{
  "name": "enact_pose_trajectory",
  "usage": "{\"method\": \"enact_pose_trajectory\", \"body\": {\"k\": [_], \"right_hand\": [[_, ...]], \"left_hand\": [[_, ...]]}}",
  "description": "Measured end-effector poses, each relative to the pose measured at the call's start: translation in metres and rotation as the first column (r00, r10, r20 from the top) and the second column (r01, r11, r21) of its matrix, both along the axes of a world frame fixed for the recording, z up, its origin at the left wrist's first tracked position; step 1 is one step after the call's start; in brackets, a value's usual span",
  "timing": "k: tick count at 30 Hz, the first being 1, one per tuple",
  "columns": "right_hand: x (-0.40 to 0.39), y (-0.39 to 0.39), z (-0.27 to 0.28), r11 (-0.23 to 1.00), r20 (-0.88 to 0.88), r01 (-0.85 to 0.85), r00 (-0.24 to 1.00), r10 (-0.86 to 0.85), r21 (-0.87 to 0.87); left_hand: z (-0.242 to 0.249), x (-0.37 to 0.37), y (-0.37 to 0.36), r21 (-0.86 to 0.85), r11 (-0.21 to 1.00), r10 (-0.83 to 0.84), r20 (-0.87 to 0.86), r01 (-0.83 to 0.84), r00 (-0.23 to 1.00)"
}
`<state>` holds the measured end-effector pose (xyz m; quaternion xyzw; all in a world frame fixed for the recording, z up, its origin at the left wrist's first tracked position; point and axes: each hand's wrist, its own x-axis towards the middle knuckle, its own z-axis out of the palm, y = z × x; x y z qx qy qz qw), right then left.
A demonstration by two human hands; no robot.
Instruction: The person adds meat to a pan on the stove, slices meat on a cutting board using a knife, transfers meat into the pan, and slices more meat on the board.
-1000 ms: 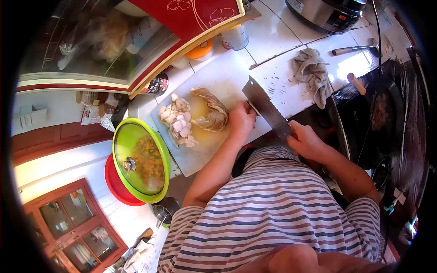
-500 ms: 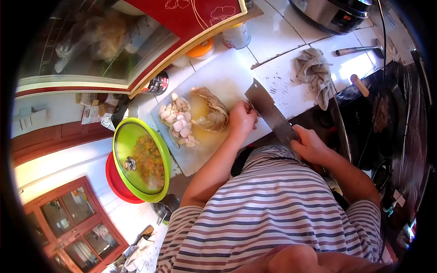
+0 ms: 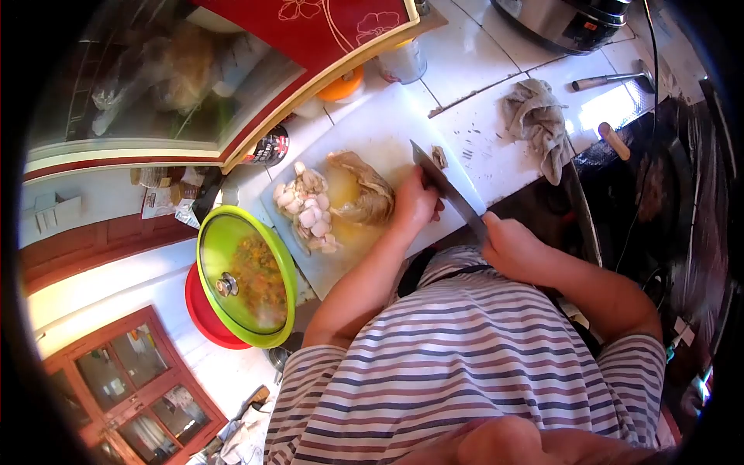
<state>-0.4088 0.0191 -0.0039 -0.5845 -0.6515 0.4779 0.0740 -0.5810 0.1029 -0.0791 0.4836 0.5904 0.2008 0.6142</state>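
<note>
Cleaver (image 3: 446,184) gripped in right hand (image 3: 508,246); left hand (image 3: 416,200) fingers curled, pressing raw chicken (image 3: 360,198) on cutting board (image 3: 372,128).

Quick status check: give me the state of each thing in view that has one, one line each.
Cleaver: gripped by right hand, blade edge-down over the board.
Left hand: pressing on the meat.
Meat: large piece uncut on the cutting board.
Cut pieces: piled at the board's left.
Green bowl: covered by a glass lid.
Rag: crumpled on the counter.
Cooker: lid shut.
</note>
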Motion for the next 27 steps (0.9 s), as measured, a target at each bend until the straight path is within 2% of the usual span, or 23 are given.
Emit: {"method": "enact_pose_trajectory", "body": {"k": [5, 7, 8, 11, 13, 14, 16, 18, 19, 22, 24, 25, 27], "right_hand": [[-0.014, 0.009, -0.003, 0.999, 0.029, -0.005, 1.0, 0.004, 0.045], [-0.004, 0.021, 0.006, 0.976, -0.096, 0.091, 0.989, -0.111, -0.198], [-0.002, 0.022, 0.005, 0.977, -0.094, 0.083, 0.99, -0.103, -0.195], [-0.005, 0.022, -0.003, 0.985, -0.172, 0.048, 0.982, -0.076, -0.164], [-0.015, 0.023, -0.022, 0.998, -0.085, 0.069, 0.994, -0.068, 0.008], [-0.019, 0.021, -0.032, 0.998, -0.081, 0.062, 0.995, -0.062, 0.004], [-0.022, 0.02, -0.039, 0.981, 0.003, 0.058, 0.998, -0.059, 0.184], [-0.022, 0.031, -0.03, 0.997, 0.019, 0.063, 0.998, -0.064, 0.038], [-0.023, 0.043, -0.031, 0.998, 0.005, 0.06, 0.998, -0.06, 0.035], [-0.042, 0.065, -0.044, 0.992, -0.017, 0.062, 0.998, -0.061, 0.108], [-0.039, 0.078, -0.045, 0.982, -0.018, 0.06, 0.998, -0.058, 0.18], [-0.033, 0.074, -0.045, 0.988, -0.111, 0.123, 0.987, -0.112, 0.093], [-0.021, 0.074, -0.043, 0.978, -0.332, 0.206, 0.921, -0.205, -0.034]], "left_hand": [[0.009, 0.0, 0.01, -0.096, 0.995, -0.03, -0.01, 0.029, 0.999], [0.008, 0.001, 0.012, -0.078, 0.996, -0.053, -0.06, 0.049, 0.997], [0.007, 0.001, 0.013, -0.088, 0.995, -0.058, -0.08, 0.051, 0.995], [0.001, 0.002, 0.011, -0.022, 1.0, 0.001, -0.031, -0.002, 1.0], [-0.004, -0.002, 0.012, -0.029, 1.0, 0.005, -0.023, -0.006, 1.0], [-0.005, -0.002, 0.013, -0.021, 1.0, -0.004, -0.012, 0.003, 1.0], [-0.003, 0.002, 0.019, -0.036, 0.999, 0.004, 0.014, -0.004, 1.0], [-0.003, -0.005, 0.013, -0.075, 0.997, 0.011, 0.007, -0.011, 1.0], [-0.004, -0.003, 0.014, -0.063, 0.998, 0.016, 0.005, -0.016, 1.0], [-0.006, -0.002, 0.01, 0.062, 0.997, 0.036, -0.007, -0.036, 0.999], [-0.004, 0.001, 0.01, 0.166, 0.986, 0.012, -0.079, 0.001, 0.997], [0.005, 0.003, 0.004, 0.156, 0.988, 0.004, -0.143, 0.019, 0.99], [-0.001, 0.005, 0.0, 0.136, 0.991, 0.023, -0.167, 0.0, 0.986]]}}
